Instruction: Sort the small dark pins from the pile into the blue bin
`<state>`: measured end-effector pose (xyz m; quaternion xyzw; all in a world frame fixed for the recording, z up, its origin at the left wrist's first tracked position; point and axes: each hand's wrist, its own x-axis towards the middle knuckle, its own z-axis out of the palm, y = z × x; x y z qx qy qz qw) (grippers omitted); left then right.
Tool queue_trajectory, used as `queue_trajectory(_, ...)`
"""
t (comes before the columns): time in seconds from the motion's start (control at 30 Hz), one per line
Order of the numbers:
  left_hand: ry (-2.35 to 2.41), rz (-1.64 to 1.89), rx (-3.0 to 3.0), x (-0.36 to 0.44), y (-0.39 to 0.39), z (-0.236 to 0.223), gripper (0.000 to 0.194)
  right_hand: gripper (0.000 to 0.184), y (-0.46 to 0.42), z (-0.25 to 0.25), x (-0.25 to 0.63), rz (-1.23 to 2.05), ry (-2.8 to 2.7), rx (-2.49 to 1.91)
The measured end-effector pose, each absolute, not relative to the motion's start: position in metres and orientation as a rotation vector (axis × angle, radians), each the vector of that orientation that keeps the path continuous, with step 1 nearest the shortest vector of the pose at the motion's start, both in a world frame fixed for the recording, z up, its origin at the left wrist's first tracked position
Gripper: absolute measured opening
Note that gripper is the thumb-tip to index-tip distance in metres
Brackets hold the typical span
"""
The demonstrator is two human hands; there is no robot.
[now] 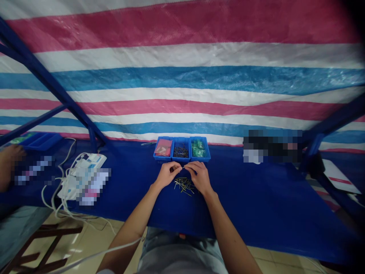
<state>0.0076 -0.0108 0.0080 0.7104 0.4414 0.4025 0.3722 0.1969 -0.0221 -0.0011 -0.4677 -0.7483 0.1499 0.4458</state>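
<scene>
My left hand (pixel 169 174) and my right hand (pixel 199 175) meet over the blue table, fingertips pinched together. Between them is a small thin piece (pixel 183 167), which both hands appear to grip; its exact kind is too small to make out. Just below the hands lies a loose pile of thin, yellowish metal sticks (pixel 184 185), like long pins or screws. Beyond my fingers stand three blue bins side by side: the left bin (pixel 162 157) has pink packets, the middle bin (pixel 180 159) small dark metal parts, the right bin (pixel 200 158) green bits.
A white power strip (pixel 91 164) with tangled white cables lies to the left. Another person's hand (pixel 11 161) is at the far left near a blue tray (pixel 42 140). Blue frame posts (pixel 61 91) and a striped sheet (pixel 182 82) close off the back.
</scene>
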Motion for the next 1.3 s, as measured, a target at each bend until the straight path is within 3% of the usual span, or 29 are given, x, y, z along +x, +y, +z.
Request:
queue_trajectory(0.43, 1.143, 1.035, 1.828, 0.0088, -0.0104, 0.0059, 0.028, 0.020, -0.0228, 0.0000, 0.1960, 0.331, -1.861, -1.217)
queue_trajectory(1.3, 1.144, 1.041, 1.814, 0.0079, -0.0097, 0.0053, 0.029, 0.044, -0.0234, 0.0040, 0.2021, 0.328, -1.742, -1.342)
